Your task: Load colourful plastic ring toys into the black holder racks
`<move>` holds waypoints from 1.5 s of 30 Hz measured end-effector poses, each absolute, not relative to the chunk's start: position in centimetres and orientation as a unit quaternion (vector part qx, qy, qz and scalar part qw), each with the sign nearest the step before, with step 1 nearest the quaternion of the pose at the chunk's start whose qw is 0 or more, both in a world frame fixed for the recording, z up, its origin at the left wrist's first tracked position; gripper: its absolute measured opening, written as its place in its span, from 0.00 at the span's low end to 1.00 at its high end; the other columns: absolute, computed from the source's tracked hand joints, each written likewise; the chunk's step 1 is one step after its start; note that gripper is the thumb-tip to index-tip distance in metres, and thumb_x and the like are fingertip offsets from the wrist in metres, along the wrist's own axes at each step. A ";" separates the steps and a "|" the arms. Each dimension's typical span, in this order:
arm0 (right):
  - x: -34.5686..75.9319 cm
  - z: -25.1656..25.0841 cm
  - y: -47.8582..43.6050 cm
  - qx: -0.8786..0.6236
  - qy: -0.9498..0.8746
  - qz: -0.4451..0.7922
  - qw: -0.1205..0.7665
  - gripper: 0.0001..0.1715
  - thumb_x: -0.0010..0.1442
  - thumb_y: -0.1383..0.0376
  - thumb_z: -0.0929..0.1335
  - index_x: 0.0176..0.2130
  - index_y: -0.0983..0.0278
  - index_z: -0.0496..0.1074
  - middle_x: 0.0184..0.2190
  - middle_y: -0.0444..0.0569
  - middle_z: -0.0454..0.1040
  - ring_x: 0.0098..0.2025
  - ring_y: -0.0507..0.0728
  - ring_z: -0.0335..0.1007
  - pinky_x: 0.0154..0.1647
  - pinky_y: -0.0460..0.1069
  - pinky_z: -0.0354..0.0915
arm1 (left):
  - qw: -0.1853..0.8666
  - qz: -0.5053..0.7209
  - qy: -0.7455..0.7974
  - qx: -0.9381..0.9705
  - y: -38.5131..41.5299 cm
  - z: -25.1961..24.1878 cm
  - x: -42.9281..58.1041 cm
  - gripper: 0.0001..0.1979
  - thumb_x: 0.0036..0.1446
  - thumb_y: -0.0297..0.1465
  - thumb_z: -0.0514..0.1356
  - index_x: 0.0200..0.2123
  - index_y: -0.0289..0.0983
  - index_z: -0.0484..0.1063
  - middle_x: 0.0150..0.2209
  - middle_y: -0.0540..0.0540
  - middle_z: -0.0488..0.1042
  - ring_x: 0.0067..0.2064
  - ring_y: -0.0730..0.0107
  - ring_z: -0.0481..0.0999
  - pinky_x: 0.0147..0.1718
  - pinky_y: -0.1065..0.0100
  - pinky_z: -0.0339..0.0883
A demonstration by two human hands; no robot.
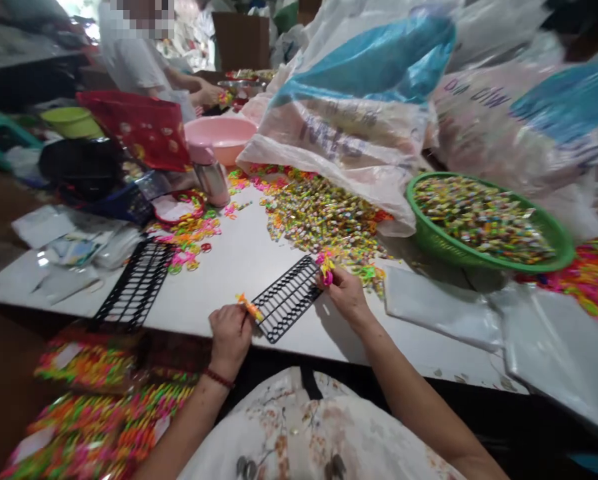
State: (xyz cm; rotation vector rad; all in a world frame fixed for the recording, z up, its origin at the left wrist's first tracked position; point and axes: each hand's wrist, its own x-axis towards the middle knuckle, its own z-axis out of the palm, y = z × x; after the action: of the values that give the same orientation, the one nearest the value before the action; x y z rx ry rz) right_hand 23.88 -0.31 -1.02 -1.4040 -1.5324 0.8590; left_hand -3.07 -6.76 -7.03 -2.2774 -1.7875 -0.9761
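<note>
A black slotted plastic rack [289, 300] lies at an angle on the white table in front of me. At its left end, my left hand [231, 337] is closed, its fingertips on a small orange-and-yellow plastic piece [249, 307] at the rack's corner. My right hand [347, 298] pinches small pink and yellow plastic pieces [325, 268] by the far right end of the rack. The exact shape of these pieces is too small to make out. Behind the rack spreads a heap of small multicoloured pieces [323, 217].
Another black rack [135, 283] sits at left, near loose bright pieces [191, 235] and a flask [211, 177]. A green basket [489, 263] of pieces stands right, above clear plastic bags [443, 307]. Large sacks [349, 127] rise behind. A co-worker [139, 63] is at the back left.
</note>
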 end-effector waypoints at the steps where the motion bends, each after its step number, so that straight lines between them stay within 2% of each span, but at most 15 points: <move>1: 22.5 -1.1 -0.6 -0.539 -0.624 0.375 0.423 0.12 0.57 0.57 0.68 0.30 0.64 0.70 0.26 0.43 0.68 0.29 0.52 0.63 0.31 0.46 0.61 | 0.025 -0.314 -0.597 -0.738 -6.8 -6.9 -3.0 0.09 0.63 0.27 0.52 0.34 0.36 0.71 0.32 0.45 0.75 0.38 0.61 0.72 0.41 0.59 0.57; 4: 18.6 -1.6 -1.1 -0.496 -0.620 0.470 0.385 0.13 0.58 0.56 0.67 0.31 0.63 0.71 0.25 0.42 0.69 0.28 0.52 0.63 0.31 0.46 0.61 | -0.021 -0.292 -0.631 -0.718 -6.8 -6.7 -3.0 0.09 0.62 0.26 0.52 0.36 0.37 0.73 0.34 0.44 0.76 0.40 0.61 0.72 0.43 0.59 0.58; 7: 15.7 -2.4 -1.3 -0.479 -0.637 0.498 0.342 0.12 0.59 0.57 0.67 0.33 0.63 0.72 0.27 0.44 0.72 0.30 0.52 0.66 0.33 0.46 0.62 | -0.038 -0.287 -0.642 -0.710 -6.9 -6.5 -3.0 0.09 0.63 0.27 0.52 0.37 0.36 0.73 0.35 0.43 0.76 0.40 0.60 0.72 0.44 0.58 0.58; 10: 14.1 -2.8 -1.4 -0.463 -0.668 0.488 0.320 0.10 0.60 0.59 0.66 0.33 0.63 0.72 0.29 0.44 0.73 0.32 0.53 0.67 0.35 0.46 0.63 | -0.042 -0.289 -0.643 -0.708 -7.0 -6.4 -3.0 0.09 0.63 0.27 0.53 0.37 0.36 0.74 0.34 0.43 0.75 0.40 0.59 0.72 0.43 0.58 0.58; 14: 13.5 -3.1 -1.2 -0.439 -0.721 0.444 0.300 0.07 0.62 0.64 0.64 0.33 0.63 0.71 0.28 0.44 0.72 0.30 0.52 0.65 0.33 0.45 0.60 | -0.049 -0.295 -0.637 -0.710 -6.9 -6.5 -3.1 0.09 0.63 0.29 0.53 0.38 0.36 0.74 0.35 0.43 0.75 0.40 0.60 0.71 0.44 0.58 0.58; 18: 13.6 -3.4 -1.0 -0.430 -0.778 0.377 0.261 0.07 0.62 0.69 0.63 0.36 0.64 0.70 0.29 0.45 0.74 0.29 0.52 0.65 0.32 0.45 0.59 | -0.053 -0.285 -0.645 -0.708 -6.8 -6.5 -3.1 0.09 0.63 0.29 0.54 0.35 0.35 0.74 0.33 0.43 0.74 0.38 0.59 0.70 0.42 0.58 0.59; 24: 13.7 -3.3 -0.9 -0.375 -0.846 0.331 0.186 0.17 0.58 0.72 0.65 0.47 0.64 0.71 0.42 0.52 0.77 0.43 0.57 0.70 0.45 0.47 0.61 | -0.092 -0.305 -0.651 -0.689 -6.3 -6.3 -3.2 0.08 0.60 0.27 0.55 0.33 0.36 0.75 0.30 0.45 0.75 0.36 0.62 0.72 0.41 0.59 0.61; 28: 13.5 -2.9 -0.6 -0.371 -0.856 0.324 0.156 0.18 0.57 0.72 0.67 0.48 0.64 0.72 0.40 0.52 0.77 0.42 0.58 0.71 0.44 0.47 0.62 | -0.126 -0.300 -0.651 -0.686 -6.1 -6.2 -3.7 0.08 0.58 0.27 0.56 0.31 0.36 0.75 0.30 0.45 0.76 0.36 0.62 0.73 0.40 0.59 0.63; 31: 13.6 -2.9 -0.2 -0.358 -0.862 0.324 0.152 0.17 0.56 0.73 0.66 0.46 0.63 0.72 0.39 0.50 0.77 0.42 0.57 0.71 0.44 0.47 0.62 | -0.167 -0.316 -0.618 -0.700 -6.6 -5.1 -4.5 0.08 0.59 0.28 0.56 0.36 0.37 0.76 0.34 0.45 0.77 0.39 0.64 0.74 0.42 0.61 0.66; 33: 13.7 -3.0 -0.1 -0.352 -0.862 0.328 0.158 0.16 0.57 0.74 0.65 0.45 0.63 0.72 0.40 0.50 0.77 0.43 0.57 0.71 0.44 0.47 0.63 | -0.136 -0.362 -0.617 -0.686 -7.2 -3.7 -5.1 0.10 0.61 0.30 0.56 0.43 0.37 0.74 0.39 0.44 0.77 0.42 0.64 0.74 0.44 0.62 0.67; 35: 13.8 -3.2 -0.2 -0.350 -0.860 0.330 0.172 0.15 0.57 0.75 0.65 0.44 0.63 0.72 0.40 0.50 0.76 0.43 0.57 0.71 0.45 0.47 0.63 | -0.049 -0.400 -0.615 -0.677 -7.7 -1.9 -5.3 0.14 0.63 0.31 0.54 0.51 0.35 0.71 0.46 0.40 0.74 0.49 0.61 0.73 0.50 0.59 0.66; 37: 13.6 -3.4 -0.3 -0.344 -0.860 0.326 0.187 0.13 0.58 0.74 0.66 0.43 0.64 0.72 0.40 0.50 0.76 0.42 0.56 0.70 0.45 0.48 0.63 | 0.025 -0.377 -0.567 -0.732 -7.7 -0.5 -5.1 0.21 0.64 0.31 0.54 0.59 0.35 0.64 0.55 0.35 0.70 0.59 0.54 0.67 0.57 0.53 0.58; 39: 13.4 -3.7 -0.4 -0.342 -0.862 0.319 0.195 0.11 0.58 0.72 0.67 0.42 0.64 0.72 0.39 0.50 0.76 0.41 0.56 0.69 0.44 0.48 0.64 | 0.057 -0.314 -0.488 -0.813 -7.2 0.2 -4.5 0.26 0.64 0.32 0.53 0.65 0.36 0.57 0.61 0.35 0.66 0.66 0.50 0.59 0.60 0.50 0.50; 41: 13.1 -3.9 -0.6 -0.354 -0.856 0.320 0.198 0.09 0.57 0.72 0.68 0.40 0.65 0.72 0.38 0.50 0.75 0.39 0.56 0.69 0.42 0.48 0.64 | 0.068 -0.270 -0.426 -0.861 -6.3 0.0 -3.6 0.27 0.65 0.31 0.52 0.66 0.37 0.54 0.62 0.37 0.65 0.67 0.50 0.56 0.60 0.52 0.49; 45: 14.3 -3.5 -0.8 -0.377 -0.823 0.353 0.238 0.09 0.58 0.73 0.67 0.40 0.64 0.72 0.36 0.47 0.75 0.38 0.54 0.69 0.41 0.47 0.64 | 0.085 -0.282 -0.410 -0.863 -5.4 -1.4 -2.3 0.23 0.64 0.28 0.53 0.63 0.37 0.60 0.58 0.38 0.71 0.64 0.54 0.63 0.58 0.54 0.53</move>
State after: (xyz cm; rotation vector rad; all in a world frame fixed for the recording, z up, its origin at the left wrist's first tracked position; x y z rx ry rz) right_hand 14.32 -0.78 -3.46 -1.0318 -2.2555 0.9662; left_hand -2.28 -5.36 -1.38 -2.5749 -1.2243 -0.8403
